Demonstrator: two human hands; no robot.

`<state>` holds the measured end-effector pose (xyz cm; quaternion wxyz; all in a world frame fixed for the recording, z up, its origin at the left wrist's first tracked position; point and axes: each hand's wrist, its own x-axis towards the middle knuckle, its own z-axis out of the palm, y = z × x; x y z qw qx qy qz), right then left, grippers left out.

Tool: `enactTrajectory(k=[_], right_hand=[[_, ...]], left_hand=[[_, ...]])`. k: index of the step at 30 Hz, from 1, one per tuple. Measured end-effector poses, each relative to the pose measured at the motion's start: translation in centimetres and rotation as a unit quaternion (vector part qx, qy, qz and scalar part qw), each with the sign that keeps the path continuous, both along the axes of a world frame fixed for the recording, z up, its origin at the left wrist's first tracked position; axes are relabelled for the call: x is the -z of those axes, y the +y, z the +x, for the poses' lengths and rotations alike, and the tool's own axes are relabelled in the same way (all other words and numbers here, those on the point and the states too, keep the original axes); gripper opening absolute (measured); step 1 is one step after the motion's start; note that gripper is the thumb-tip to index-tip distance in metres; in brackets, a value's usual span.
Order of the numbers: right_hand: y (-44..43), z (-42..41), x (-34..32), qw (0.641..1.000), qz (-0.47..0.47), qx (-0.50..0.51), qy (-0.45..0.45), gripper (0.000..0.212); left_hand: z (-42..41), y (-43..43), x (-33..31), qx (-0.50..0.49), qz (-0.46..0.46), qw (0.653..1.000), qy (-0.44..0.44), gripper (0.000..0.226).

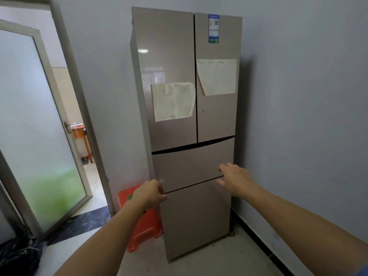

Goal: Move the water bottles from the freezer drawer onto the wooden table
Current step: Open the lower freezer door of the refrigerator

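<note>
A tall beige fridge (187,76) stands against the grey wall, with two upper doors and two drawers below, all closed. My left hand (150,194) is curled at the left end of the gap between the upper drawer (191,166) and the lower drawer (197,218), fingers against the drawer's edge. My right hand (235,180) hovers with fingers spread at the right end of the same gap, holding nothing. No water bottles are visible. A wooden table (81,134) shows partly through the doorway at left.
An orange plastic stool (143,226) stands on the floor just left of the fridge. A frosted glass door (35,126) hangs ajar at far left. Paper sheets (173,100) are stuck on the fridge doors. A dark bag (18,255) lies bottom left.
</note>
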<state>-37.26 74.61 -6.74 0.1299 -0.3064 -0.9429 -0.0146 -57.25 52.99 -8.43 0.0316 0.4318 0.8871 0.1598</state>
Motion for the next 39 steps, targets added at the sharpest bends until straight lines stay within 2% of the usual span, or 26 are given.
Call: enactTrajectory(k=[7, 13, 20, 25, 30, 35, 39], right_hand=[[10.5, -10.3, 4.3, 0.999, -0.032, -0.032, 0.006, 0.042], [17.0, -18.7, 5.9, 0.996, -0.050, -0.066, -0.036, 0.043], [20.4, -27.4, 8.0, 0.991, -0.059, -0.100, -0.065, 0.043], [22.5, -34.4, 9.7, 0.990, -0.067, -0.106, -0.060, 0.047], [24.6, -40.5, 11.3, 0.990, -0.072, -0.116, -0.039, 0.050], [25.9, -43.3, 13.9, 0.992, -0.074, -0.096, -0.046, 0.044], [26.1, -44.3, 14.7, 0.994, -0.084, -0.069, -0.006, 0.044]], left_hand=[[-9.1, 8.6, 3.7, -0.039, 0.009, 0.998, -0.045, 0.026], [-16.5, 13.7, 6.3, -0.107, 0.040, 0.987, -0.115, 0.033], [-23.7, 19.0, 7.5, -0.176, 0.152, 0.955, -0.184, 0.049], [-29.3, 22.7, 9.2, -0.221, 0.224, 0.928, -0.200, 0.055], [-33.9, 26.0, 9.7, -0.212, 0.324, 0.892, -0.233, 0.061], [-36.1, 26.9, 12.2, -0.210, 0.340, 0.880, -0.256, 0.077], [-36.9, 27.2, 12.9, -0.219, 0.327, 0.889, -0.232, 0.075]])
